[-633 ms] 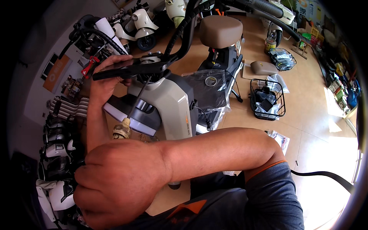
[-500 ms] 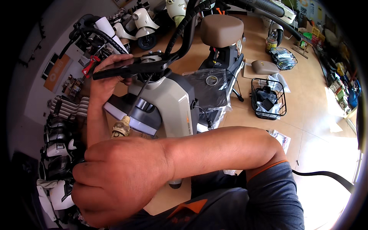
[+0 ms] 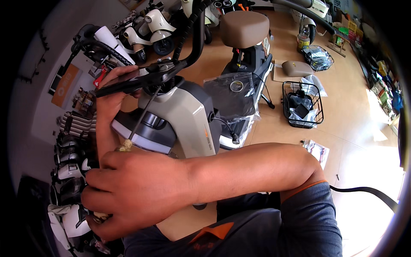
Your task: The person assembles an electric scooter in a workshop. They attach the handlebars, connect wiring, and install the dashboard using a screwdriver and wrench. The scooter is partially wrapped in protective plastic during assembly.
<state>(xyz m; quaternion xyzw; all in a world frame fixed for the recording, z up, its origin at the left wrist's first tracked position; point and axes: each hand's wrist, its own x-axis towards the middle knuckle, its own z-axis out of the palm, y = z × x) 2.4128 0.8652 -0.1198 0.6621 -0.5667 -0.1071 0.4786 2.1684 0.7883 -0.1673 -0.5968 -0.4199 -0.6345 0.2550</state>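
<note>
The scooter (image 3: 188, 115) stands mid-floor. Right of it sits a basket (image 3: 302, 105). Behind it stands a seat (image 3: 245, 28).

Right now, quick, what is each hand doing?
Left hand: closed around the black handlebar grip of the scooter.
Right hand: fingers curled shut on a screwdriver.

Right hand (image 3: 128, 192) closed around a screwdriver (image 3: 139, 122), pale handle end showing just above the knuckles, thin shaft angled up toward the black handlebar (image 3: 141, 81). Left hand (image 3: 113, 83) gripping that handlebar at its left end. Beneath, a beige electric scooter (image 3: 188, 115) with headlight and brown seat (image 3: 244, 28) (floorboard wrapped in clear plastic). Beside it on the wooden floor, a black wire basket (image 3: 302, 105) and a loose brown seat cushion (image 3: 297, 68).
</note>
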